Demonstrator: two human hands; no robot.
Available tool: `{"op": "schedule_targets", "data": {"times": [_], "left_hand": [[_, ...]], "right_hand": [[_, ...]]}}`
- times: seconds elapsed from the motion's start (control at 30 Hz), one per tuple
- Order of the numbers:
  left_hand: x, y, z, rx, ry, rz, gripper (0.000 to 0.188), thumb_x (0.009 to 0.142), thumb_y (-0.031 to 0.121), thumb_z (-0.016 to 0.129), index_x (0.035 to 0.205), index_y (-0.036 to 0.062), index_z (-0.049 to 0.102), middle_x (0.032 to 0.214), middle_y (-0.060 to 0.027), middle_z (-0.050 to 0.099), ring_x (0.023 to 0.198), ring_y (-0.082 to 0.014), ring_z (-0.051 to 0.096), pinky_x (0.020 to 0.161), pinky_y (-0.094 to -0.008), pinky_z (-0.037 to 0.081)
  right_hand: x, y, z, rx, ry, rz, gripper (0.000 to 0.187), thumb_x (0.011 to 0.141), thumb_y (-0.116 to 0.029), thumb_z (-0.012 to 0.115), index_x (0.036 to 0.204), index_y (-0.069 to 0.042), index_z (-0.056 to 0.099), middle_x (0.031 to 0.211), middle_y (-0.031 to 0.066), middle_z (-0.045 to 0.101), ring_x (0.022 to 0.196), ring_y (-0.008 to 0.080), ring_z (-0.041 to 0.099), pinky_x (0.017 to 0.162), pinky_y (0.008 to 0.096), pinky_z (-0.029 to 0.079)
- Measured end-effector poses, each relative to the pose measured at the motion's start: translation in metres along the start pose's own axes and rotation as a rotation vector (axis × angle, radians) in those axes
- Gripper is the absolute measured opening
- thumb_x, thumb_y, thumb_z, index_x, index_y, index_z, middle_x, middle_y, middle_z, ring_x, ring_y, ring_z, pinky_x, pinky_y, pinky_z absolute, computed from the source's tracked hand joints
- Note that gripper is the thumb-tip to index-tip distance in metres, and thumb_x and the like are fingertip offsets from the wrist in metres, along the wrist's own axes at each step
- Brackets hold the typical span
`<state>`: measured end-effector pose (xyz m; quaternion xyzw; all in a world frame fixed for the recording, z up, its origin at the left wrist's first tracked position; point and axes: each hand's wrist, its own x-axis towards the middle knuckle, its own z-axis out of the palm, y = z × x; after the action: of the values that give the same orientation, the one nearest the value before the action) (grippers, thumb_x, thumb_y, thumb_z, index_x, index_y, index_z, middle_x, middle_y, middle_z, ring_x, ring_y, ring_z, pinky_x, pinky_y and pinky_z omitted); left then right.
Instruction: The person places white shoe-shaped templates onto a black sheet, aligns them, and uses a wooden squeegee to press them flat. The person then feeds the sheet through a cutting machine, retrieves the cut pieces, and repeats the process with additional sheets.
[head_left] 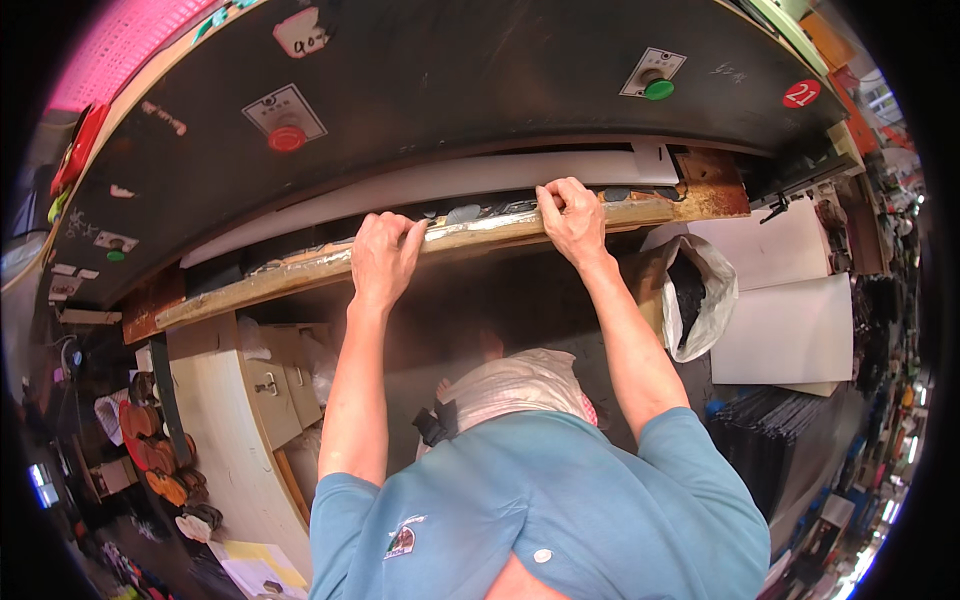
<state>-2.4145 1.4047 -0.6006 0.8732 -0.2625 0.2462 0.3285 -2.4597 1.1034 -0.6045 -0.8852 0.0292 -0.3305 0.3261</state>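
Observation:
In front of me a worn wooden ledge (480, 232) runs along the front of a big black machine (440, 80). Dark flat pieces (490, 210) lie just behind the ledge, in front of a long white board (410, 187) under the machine's head. My left hand (383, 258) rests at the ledge with its fingers curled and thumb pressed in. Further right, my right hand (574, 222) pinches thumb and forefinger over the same edge. Whatever is between the fingers of either hand is too small or hidden to tell.
A red button (286, 138) and a green button (658, 88) are on the machine's front. To the right, an open white bag (715, 300) with dark material stands beside white sheets (785, 330). A pale cabinet (225, 410) is at left; a pink basket (125, 50) sits above.

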Motion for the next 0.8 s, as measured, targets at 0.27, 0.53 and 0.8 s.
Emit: {"op": "schedule_targets", "data": {"times": [0.27, 0.53, 0.8], "left_hand": [[-0.021, 0.009, -0.003, 0.006, -0.047, -0.028, 0.020, 0.093, 0.017, 0.082, 0.082, 0.0043, 0.071, 0.085, -0.0143, 0.066, 0.085, -0.0371, 0.060, 0.076, -0.0504, 0.051], [-0.073, 0.052, -0.058, -0.151, -0.385, -0.123, 0.010, 0.093, 0.009, 0.080, 0.096, 0.0031, 0.072, 0.086, -0.0134, 0.070, 0.088, -0.0366, 0.066, 0.078, -0.0463, 0.053], [-0.024, 0.034, -0.033, -0.178, -0.060, -0.007, 0.034, 0.102, 0.005, 0.064, 0.135, -0.0009, 0.065, 0.142, -0.0250, 0.065, 0.138, -0.0471, 0.057, 0.117, -0.0535, 0.046]], "right_hand": [[-0.022, 0.000, -0.013, 0.093, -0.034, 0.015, 0.016, 0.096, -0.014, 0.076, 0.085, -0.004, 0.072, 0.080, 0.0091, 0.070, 0.069, 0.0264, 0.067, 0.069, 0.0395, 0.052], [-0.053, -0.049, -0.045, 0.282, 0.052, 0.109, 0.011, 0.096, -0.006, 0.078, 0.103, 0.002, 0.075, 0.092, 0.0060, 0.072, 0.079, 0.0139, 0.063, 0.076, 0.0280, 0.053], [-0.032, -0.128, 0.028, -0.120, -0.346, -0.101, 0.095, 0.070, -0.034, 0.090, 0.149, 0.006, 0.056, 0.154, 0.0375, 0.042, 0.126, 0.0521, 0.053, 0.110, 0.0560, 0.049]]}}
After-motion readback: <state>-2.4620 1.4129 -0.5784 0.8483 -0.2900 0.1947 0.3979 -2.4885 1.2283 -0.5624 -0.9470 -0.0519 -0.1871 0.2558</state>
